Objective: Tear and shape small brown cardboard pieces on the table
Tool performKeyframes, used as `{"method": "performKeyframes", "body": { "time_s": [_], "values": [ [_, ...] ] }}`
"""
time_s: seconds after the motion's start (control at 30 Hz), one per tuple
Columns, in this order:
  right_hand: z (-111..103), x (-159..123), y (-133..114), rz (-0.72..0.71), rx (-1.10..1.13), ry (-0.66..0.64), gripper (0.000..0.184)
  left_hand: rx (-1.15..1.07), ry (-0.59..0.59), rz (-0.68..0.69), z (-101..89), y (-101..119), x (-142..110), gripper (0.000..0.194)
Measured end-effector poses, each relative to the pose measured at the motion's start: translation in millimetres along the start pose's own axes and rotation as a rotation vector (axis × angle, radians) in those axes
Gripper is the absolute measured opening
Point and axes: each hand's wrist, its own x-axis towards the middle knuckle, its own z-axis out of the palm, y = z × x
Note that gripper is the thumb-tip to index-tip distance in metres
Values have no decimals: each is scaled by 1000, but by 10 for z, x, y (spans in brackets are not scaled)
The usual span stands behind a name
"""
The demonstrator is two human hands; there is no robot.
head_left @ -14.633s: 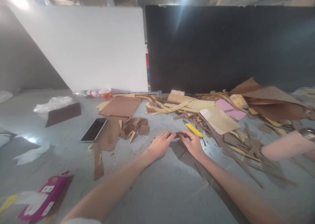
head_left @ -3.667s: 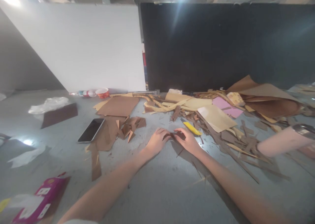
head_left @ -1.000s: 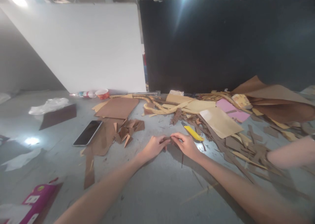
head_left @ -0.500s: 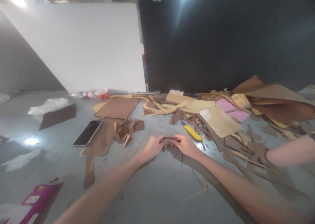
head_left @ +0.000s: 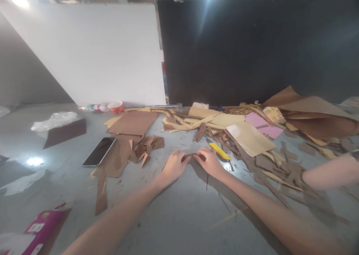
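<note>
Between my two hands, low over the grey table point(head_left: 179, 210), is a narrow dark brown strip point(head_left: 192, 154), mostly covered by fingers. My left hand point(head_left: 175, 166) pinches its left end, and my right hand point(head_left: 207, 160) pinches the other end with curled fingers. Just right of my right hand lies a yellow utility knife point(head_left: 220, 151). To the left of my left hand sits a small heap of folded brown pieces point(head_left: 144, 150) on a larger brown sheet point(head_left: 119, 157).
A phone point(head_left: 99, 151) and a purple packet point(head_left: 42, 229) lie left. Brown and tan scraps point(head_left: 269, 163) spread right, where another person's forearm point(head_left: 333, 171) reaches in. Behind are a red cup point(head_left: 116, 106), a pink sheet point(head_left: 263, 125), a rolled brown sheet point(head_left: 314, 116) and a black panel point(head_left: 252, 49).
My fingers have shifted along the brown strip, and less of it shows now. Both hands stay close together in nearly the same place. The other person's forearm has hardly moved.
</note>
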Motion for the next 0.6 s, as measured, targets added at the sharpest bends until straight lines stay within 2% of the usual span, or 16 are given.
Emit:
{"method": "performKeyframes", "body": {
  "time_s": [0.1,0.13,0.23,0.3,0.37,0.47,0.6],
  "values": [
    [85,-21,50,-5,-162,9,32,253,127,81,30,6,-23,12],
    [105,-27,55,-10,-213,15,30,322,146,86,38,16,-35,10],
    [131,-40,43,-18,-314,19,28,500,94,167,75,60,-90,29],
    [131,-42,31,4,-337,6,27,582,21,266,126,90,-144,33],
    [128,-43,30,38,-340,2,24,636,2,324,195,111,-207,37],
    [124,-46,44,64,-332,12,22,713,32,322,279,124,-279,44],
    [112,-60,47,40,-304,16,21,765,-4,328,273,148,-292,44]
  ]
}}
